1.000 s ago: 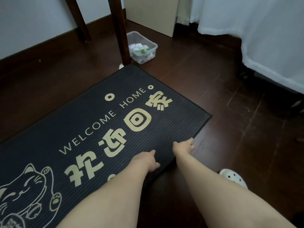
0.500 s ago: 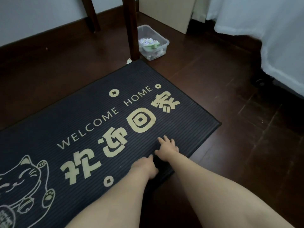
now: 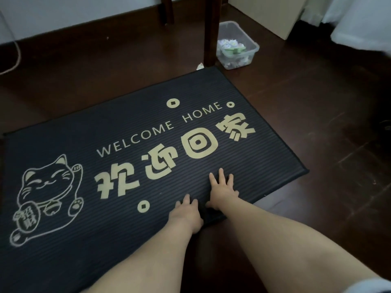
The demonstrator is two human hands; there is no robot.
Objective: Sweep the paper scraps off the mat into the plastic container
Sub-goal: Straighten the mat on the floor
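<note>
A dark ribbed mat (image 3: 88, 136) with gold "WELCOME HOME" lettering and a cat drawing lies on the wooden floor. My right hand (image 3: 222, 189) lies flat on the mat near its front edge, fingers spread. My left hand (image 3: 187, 212) rests on the mat just left of it, fingers mostly flat. A clear plastic container (image 3: 249, 44) holding paper scraps (image 3: 230, 46) stands on the floor beyond the mat's far right corner. One small paper scrap (image 3: 200, 66) lies on the floor at that corner. No scraps show on the mat.
A dark wooden furniture leg (image 3: 211, 30) stands between the mat's far corner and the container; another leg (image 3: 167, 9) is further back. A tan board (image 3: 273, 13) leans at the back, white fabric (image 3: 364, 20) hangs at the right, and a cable (image 3: 17, 53) runs at far left.
My right hand moved from the mat's front edge onto its surface and spread flat. The left hand flattened beside it. The view swung left, showing the whole mat.
</note>
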